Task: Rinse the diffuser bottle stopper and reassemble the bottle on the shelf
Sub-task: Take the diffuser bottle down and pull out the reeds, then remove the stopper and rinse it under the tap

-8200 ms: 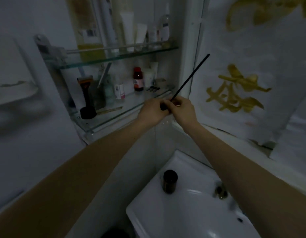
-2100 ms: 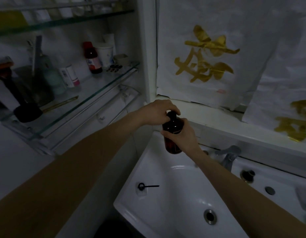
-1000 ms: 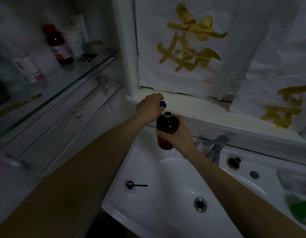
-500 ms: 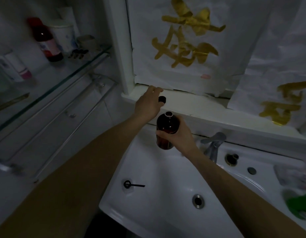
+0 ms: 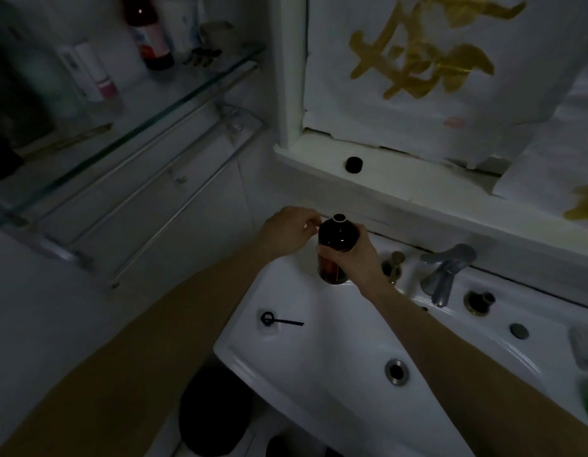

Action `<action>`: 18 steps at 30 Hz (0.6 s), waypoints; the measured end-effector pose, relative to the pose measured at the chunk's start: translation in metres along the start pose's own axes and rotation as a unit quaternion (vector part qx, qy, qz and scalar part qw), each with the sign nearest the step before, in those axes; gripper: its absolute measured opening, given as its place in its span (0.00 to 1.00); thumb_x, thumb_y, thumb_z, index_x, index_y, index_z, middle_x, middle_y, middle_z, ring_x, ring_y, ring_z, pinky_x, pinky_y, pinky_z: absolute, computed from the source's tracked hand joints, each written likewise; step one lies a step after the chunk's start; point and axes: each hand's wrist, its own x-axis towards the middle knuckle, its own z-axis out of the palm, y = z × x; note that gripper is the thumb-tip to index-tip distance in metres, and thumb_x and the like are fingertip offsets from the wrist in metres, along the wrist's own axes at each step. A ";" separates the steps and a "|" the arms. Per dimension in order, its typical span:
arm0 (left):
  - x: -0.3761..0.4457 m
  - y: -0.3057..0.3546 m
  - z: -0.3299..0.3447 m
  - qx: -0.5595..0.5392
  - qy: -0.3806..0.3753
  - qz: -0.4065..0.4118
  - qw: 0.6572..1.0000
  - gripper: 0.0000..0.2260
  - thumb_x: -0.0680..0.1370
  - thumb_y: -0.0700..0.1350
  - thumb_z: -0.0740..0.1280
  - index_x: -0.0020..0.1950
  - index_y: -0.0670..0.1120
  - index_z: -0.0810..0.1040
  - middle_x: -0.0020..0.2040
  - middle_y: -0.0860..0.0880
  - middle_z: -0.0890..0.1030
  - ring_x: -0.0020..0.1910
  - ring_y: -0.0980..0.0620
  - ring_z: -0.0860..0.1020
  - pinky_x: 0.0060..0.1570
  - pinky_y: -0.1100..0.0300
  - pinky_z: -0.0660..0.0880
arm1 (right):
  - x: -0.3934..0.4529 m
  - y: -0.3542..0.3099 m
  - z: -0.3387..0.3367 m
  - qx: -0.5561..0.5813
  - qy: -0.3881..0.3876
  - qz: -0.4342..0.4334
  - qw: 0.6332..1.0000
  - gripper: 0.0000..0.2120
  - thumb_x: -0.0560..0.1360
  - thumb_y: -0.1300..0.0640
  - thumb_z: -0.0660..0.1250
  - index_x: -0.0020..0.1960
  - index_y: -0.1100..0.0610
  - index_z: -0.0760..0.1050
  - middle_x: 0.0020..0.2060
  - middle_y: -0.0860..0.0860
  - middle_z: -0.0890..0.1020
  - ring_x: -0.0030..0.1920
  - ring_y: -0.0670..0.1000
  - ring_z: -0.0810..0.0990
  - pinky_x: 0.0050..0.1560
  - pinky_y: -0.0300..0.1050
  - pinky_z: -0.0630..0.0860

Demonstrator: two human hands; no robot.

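Note:
My right hand (image 5: 350, 257) grips the amber diffuser bottle (image 5: 336, 234) upright over the back left of the sink. The bottle's mouth is uncovered and shows a pale ring inside. Just left of the neck, my left hand (image 5: 287, 230) has its fingers curled and its fingertips at the bottle's shoulder, with nothing visible in it. The small black cap (image 5: 353, 164) lies alone on the white ledge (image 5: 418, 189) above. A black ring with a short stick (image 5: 273, 320) rests on the sink's left rim.
The white sink (image 5: 335, 357) has a drain (image 5: 397, 372) and a chrome tap (image 5: 446, 272) at the back right. A glass shelf (image 5: 147, 100) with several bottles and a towel rail hangs at the left. Paper with gold characters covers the wall.
My left hand set the black cap on the ledge and came back down beside the bottle's neck. The right hand kept holding the bottle, now slightly lower.

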 end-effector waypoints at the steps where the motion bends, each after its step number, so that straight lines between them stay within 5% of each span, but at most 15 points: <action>1: -0.005 -0.007 0.003 -0.012 -0.009 -0.017 1.000 0.09 0.79 0.43 0.64 0.56 0.45 0.80 0.52 0.47 0.83 0.48 0.49 0.81 0.49 0.58 0.78 | 0.000 0.003 0.005 -0.003 -0.007 0.007 1.000 0.38 0.62 0.51 0.81 0.66 0.53 0.66 0.56 0.47 0.77 0.55 0.48 0.77 0.55 0.44 0.75; 9: -0.023 -0.052 0.019 -0.055 -0.038 -0.092 0.994 0.11 0.78 0.39 0.63 0.58 0.42 0.79 0.54 0.42 0.83 0.52 0.45 0.81 0.54 0.52 0.78 | 0.015 0.029 0.045 -0.034 -0.053 0.018 0.998 0.35 0.57 0.52 0.82 0.61 0.59 0.75 0.52 0.51 0.82 0.52 0.49 0.82 0.51 0.45 0.81; 13: -0.025 -0.070 0.028 -0.037 -0.059 -0.132 0.989 0.13 0.78 0.41 0.61 0.60 0.43 0.78 0.55 0.45 0.83 0.51 0.48 0.80 0.49 0.61 0.75 | 0.023 0.039 0.063 -0.035 -0.070 0.029 0.996 0.34 0.60 0.56 0.82 0.62 0.59 0.73 0.55 0.51 0.81 0.53 0.49 0.80 0.48 0.37 0.76; 18: -0.027 -0.089 0.036 -0.046 -0.066 -0.150 0.985 0.12 0.78 0.40 0.60 0.57 0.44 0.80 0.53 0.47 0.83 0.48 0.52 0.79 0.44 0.65 0.71 | 0.034 0.055 0.081 -0.056 -0.091 0.050 0.993 0.39 0.58 0.54 0.82 0.65 0.56 0.71 0.59 0.51 0.79 0.58 0.51 0.78 0.58 0.47 0.77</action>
